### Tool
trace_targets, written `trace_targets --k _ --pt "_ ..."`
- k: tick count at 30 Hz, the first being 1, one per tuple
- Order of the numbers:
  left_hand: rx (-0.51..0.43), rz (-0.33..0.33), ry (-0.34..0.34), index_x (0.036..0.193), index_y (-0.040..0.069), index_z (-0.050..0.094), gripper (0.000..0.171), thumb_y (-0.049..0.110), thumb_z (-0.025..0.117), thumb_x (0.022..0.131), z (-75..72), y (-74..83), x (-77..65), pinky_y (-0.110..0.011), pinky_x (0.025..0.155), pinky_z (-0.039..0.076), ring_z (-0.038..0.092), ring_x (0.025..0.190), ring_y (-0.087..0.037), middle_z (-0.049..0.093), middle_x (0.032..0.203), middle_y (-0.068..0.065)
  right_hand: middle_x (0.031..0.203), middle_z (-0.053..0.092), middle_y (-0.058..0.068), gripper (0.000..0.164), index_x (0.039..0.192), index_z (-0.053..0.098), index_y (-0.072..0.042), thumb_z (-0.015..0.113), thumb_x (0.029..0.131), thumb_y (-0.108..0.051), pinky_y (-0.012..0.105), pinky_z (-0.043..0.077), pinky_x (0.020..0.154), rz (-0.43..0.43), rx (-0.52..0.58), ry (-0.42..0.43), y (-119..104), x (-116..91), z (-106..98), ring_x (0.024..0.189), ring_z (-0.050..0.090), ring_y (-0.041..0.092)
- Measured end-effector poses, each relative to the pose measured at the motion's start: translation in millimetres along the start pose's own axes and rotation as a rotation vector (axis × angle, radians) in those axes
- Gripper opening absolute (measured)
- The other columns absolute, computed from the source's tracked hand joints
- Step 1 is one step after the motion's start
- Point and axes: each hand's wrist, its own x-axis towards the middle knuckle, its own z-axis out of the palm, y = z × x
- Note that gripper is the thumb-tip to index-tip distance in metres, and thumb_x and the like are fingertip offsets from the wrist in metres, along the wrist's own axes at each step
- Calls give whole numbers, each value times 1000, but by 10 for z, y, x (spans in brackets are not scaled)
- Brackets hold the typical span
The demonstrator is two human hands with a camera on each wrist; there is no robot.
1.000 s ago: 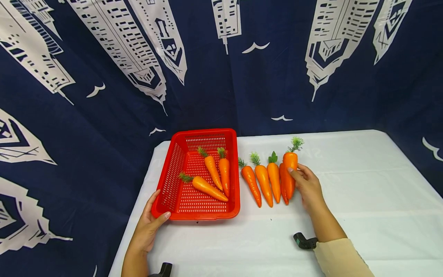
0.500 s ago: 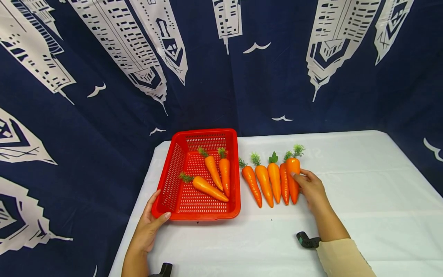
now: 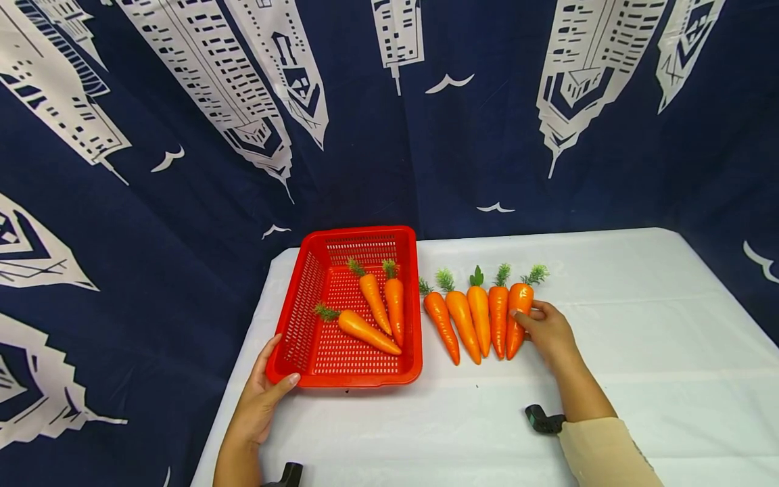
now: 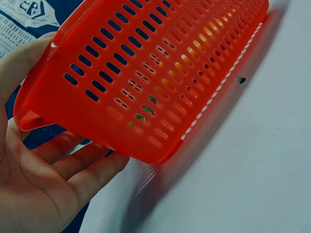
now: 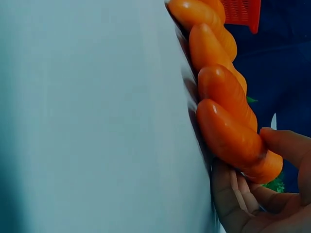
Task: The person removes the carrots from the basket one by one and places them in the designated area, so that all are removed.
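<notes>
A red plastic basket (image 3: 414, 304) stands on the left of the table, with three carrots inside. My left hand (image 3: 258, 399) holds its near-left corner, thumb over the rim and fingers along the outer wall, as the left wrist view also shows. To the right of the basket, several carrots lie side by side in a row, green tops toward the back. The rightmost carrot (image 3: 520, 318) is between the thumb and fingers of my right hand (image 3: 548, 331). In the right wrist view that carrot (image 5: 233, 138) lies against its neighbour (image 5: 226, 90), and my fingers reach along its outer side.
A white cloth (image 3: 639, 352) covers the table and extends to the right of the carrots. Behind hangs a dark blue curtain (image 3: 365, 169) with white building and bird prints. A small dark speck (image 4: 241, 79) lies near the basket's front edge.
My right hand has lowered the rightmost carrot and moved it slightly right, off the carrot it overlapped, to the end of the row. The left hand and basket have stayed still.
</notes>
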Motion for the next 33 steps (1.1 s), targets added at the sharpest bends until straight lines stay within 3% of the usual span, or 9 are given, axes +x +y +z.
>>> trace_targets --k 5,11,15,19,22,26,33 --pt "-3 -1 -3 160 32 21 85 -2 63 94 -5 -4 -4 -14 102 46 36 141 -17 15 167 -6 140 48 29 76 153 29 9 62 99 -33 25 60 76 -16 -89 -16 11 14 -26 90 64 11" --pt "-4 0 -2 160 32 21 85 -3 62 95 -9 1 -6 -14 101 46 37 140 -15 15 167 -6 141 50 32 75 153 30 10 61 99 -33 36 57 86 -46 -231 -17 2 8 -44 110 64 35" --pt "0 2 -7 160 32 20 85 -2 62 95 -12 5 -6 -14 102 46 36 140 -15 15 167 -6 142 49 32 76 153 31 9 60 99 -36 37 53 88 -51 -294 -21 -7 4 -55 113 62 38" --pt "3 4 -10 160 32 21 85 -2 62 95 -12 8 -5 -14 102 46 37 140 -15 16 166 -6 144 49 31 78 154 30 7 60 99 -38 34 53 84 -39 -305 -25 -2 6 -72 111 64 36" --pt "2 6 -10 160 32 21 85 -2 62 95 -12 6 -2 -14 102 46 38 140 -15 17 166 -6 146 48 31 78 154 29 7 58 99 -41 43 52 93 -26 -304 -26 7 7 -91 119 59 40" --pt "2 8 -11 160 32 21 85 -2 63 94 -12 2 1 -15 102 46 37 141 -16 16 166 -6 148 45 32 78 154 29 8 56 100 -42 57 40 108 -20 -302 -18 19 7 -136 131 48 46" --pt "0 4 -5 160 33 21 85 -1 63 94 -9 -5 -1 -14 102 46 36 142 -17 17 166 -5 147 46 33 71 151 35 8 56 100 -37 55 44 105 -46 -271 42 28 -17 -195 131 50 46"
